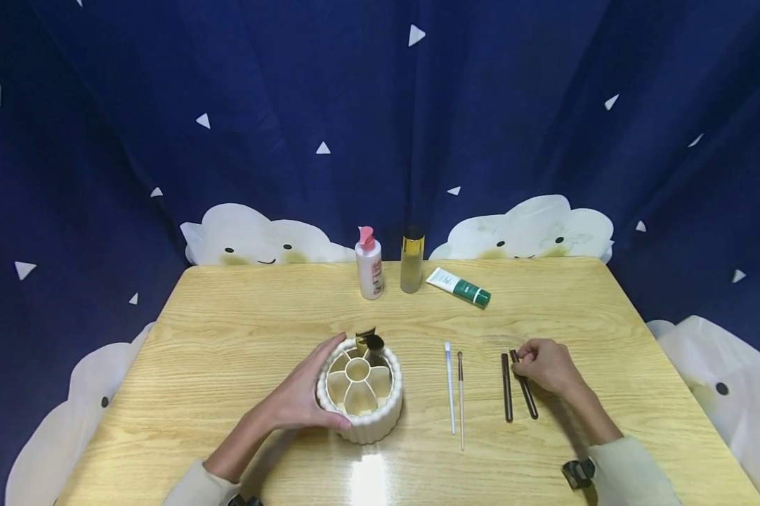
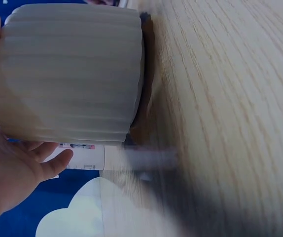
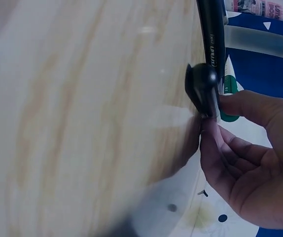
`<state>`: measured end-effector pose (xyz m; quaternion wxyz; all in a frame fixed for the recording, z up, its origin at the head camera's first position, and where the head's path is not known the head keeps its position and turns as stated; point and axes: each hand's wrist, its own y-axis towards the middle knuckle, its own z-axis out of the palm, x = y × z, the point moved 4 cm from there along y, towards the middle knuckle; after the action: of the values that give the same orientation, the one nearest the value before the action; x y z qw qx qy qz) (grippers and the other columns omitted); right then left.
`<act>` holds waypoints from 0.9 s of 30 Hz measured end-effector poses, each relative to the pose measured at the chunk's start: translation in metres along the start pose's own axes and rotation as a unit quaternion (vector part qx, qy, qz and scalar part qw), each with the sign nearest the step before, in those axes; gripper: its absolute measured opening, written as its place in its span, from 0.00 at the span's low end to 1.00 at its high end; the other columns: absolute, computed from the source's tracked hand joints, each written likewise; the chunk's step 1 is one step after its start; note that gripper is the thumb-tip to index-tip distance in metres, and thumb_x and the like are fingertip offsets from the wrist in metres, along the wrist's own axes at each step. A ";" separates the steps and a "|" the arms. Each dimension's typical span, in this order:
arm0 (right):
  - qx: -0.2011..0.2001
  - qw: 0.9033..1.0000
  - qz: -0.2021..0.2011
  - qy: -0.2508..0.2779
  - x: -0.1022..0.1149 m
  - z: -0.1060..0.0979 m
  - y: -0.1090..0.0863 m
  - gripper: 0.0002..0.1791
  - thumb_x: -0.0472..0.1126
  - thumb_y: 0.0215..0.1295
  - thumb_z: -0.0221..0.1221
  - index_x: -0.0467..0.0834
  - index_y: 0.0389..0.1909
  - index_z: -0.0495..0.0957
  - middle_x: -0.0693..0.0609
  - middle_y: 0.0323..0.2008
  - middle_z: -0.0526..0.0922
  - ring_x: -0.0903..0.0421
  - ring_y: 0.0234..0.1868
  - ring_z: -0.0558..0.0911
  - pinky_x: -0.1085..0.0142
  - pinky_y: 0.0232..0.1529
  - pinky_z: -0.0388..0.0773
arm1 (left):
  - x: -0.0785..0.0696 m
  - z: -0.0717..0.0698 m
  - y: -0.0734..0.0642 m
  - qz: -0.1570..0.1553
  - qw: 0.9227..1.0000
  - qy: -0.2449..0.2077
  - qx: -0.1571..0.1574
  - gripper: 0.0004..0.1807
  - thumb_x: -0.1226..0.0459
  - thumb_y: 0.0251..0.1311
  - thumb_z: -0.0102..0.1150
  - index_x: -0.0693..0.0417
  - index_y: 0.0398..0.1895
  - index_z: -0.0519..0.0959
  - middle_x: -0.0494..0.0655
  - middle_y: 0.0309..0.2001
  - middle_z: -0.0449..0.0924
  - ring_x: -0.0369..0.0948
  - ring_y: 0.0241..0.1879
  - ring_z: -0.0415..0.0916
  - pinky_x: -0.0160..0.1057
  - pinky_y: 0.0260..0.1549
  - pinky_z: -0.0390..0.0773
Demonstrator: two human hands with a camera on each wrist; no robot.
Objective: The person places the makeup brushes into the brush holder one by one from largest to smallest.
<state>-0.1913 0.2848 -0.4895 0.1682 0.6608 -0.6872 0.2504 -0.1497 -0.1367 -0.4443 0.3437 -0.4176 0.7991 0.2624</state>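
A cream, ribbed round organizer with several petal-shaped compartments stands on the table. My left hand holds it from its left side, thumb at the front and fingers toward the back; the left wrist view shows the same organizer close up. Something dark and gold sticks up from a rear compartment. On the right, my right hand pinches the upper part of a dark pen-like stick lying on the table. A second dark stick lies just left of it, with printing visible in the right wrist view.
Two slim brushes, one pale and one with a brown tip, lie between organizer and sticks. Behind stand a pink-topped pump bottle and a gold-collared bottle. A green-and-white tube lies beside them. A curtain hangs beyond the table.
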 end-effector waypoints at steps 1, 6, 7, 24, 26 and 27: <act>0.002 1.000 0.005 0.000 0.000 0.000 0.000 0.12 0.39 0.49 0.64 0.35 0.33 0.79 0.52 0.22 0.77 0.59 0.22 0.72 0.73 0.19 0.66 | 0.000 0.000 0.000 0.002 1.000 -0.001 0.000 0.71 0.46 0.23 0.79 0.37 0.75 0.45 0.55 0.73 0.52 0.59 0.69 0.56 0.70 0.60 0.61; 0.010 1.000 0.019 -0.004 0.003 -0.002 0.000 0.12 0.38 0.50 0.61 0.35 0.34 0.79 0.51 0.23 0.77 0.58 0.23 0.71 0.72 0.19 0.65 | -0.001 0.001 0.000 -0.001 1.000 -0.001 0.004 0.71 0.47 0.24 0.79 0.37 0.75 0.44 0.55 0.73 0.54 0.58 0.69 0.57 0.69 0.61 0.61; 0.009 1.000 0.019 -0.003 0.004 -0.004 0.000 0.12 0.38 0.50 0.61 0.35 0.35 0.79 0.51 0.23 0.77 0.58 0.23 0.72 0.72 0.19 0.65 | -0.001 0.001 -0.001 -0.003 1.000 0.000 0.005 0.71 0.47 0.24 0.79 0.37 0.75 0.44 0.56 0.73 0.53 0.58 0.69 0.56 0.69 0.61 0.61; -0.047 0.989 -0.055 0.130 0.076 -0.024 -0.018 0.16 0.35 0.55 0.63 0.32 0.44 0.79 0.44 0.33 0.82 0.65 0.28 0.76 0.76 0.28 0.77 | -0.002 -0.001 -0.004 -0.007 1.000 0.008 0.008 0.69 0.43 0.28 0.77 0.36 0.75 0.44 0.54 0.74 0.51 0.58 0.70 0.54 0.69 0.62 0.59; -0.052 0.983 -0.061 0.167 0.085 -0.024 -0.021 0.16 0.35 0.56 0.63 0.32 0.45 0.78 0.42 0.35 0.82 0.67 0.29 0.77 0.77 0.29 0.78 | -0.002 -0.001 -0.005 -0.008 1.000 0.006 0.008 0.69 0.44 0.28 0.77 0.36 0.75 0.44 0.55 0.74 0.52 0.58 0.70 0.54 0.69 0.61 0.59; -0.055 0.979 -0.067 0.184 0.089 -0.024 -0.023 0.17 0.35 0.56 0.64 0.31 0.45 0.78 0.41 0.35 0.82 0.69 0.29 0.77 0.77 0.30 0.78 | -0.002 -0.001 -0.005 -0.009 1.000 0.005 0.008 0.68 0.44 0.28 0.77 0.36 0.75 0.44 0.55 0.73 0.53 0.58 0.70 0.55 0.69 0.61 0.59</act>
<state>-0.1773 0.2253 -0.4168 0.3437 0.6377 -0.6117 0.3178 -0.1449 -0.1394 -0.4424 0.3450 -0.4231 0.7995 0.2506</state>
